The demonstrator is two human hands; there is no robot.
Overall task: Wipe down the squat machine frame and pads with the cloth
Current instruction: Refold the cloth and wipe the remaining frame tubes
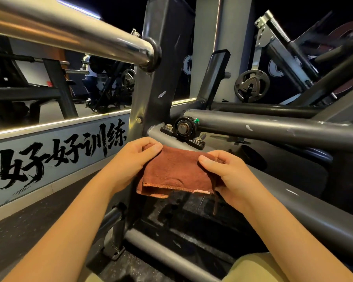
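A folded rust-brown cloth (pixel 176 171) hangs stretched between both hands at the centre of the head view. My left hand (pixel 134 159) pinches its upper left corner, and my right hand (pixel 225 176) grips its right edge with the thumb on top. A loose thread dangles from the cloth's lower right. Behind the cloth stands the grey squat machine frame (pixel 151 94), an upright post with a bolted pivot bearing (pixel 184 128) and a long grey tube (pixel 273 129) running right. The cloth is held just in front of the frame, apart from it. No pads can be made out.
A chrome weight-sleeve bar (pixel 69 31) crosses the upper left above my hands. A low grey base rail (pixel 167 255) runs along the black rubber floor. A grey wall panel with black painted lettering (pixel 55 155) lines the left. A weight plate (pixel 252 85) and more machines stand behind.
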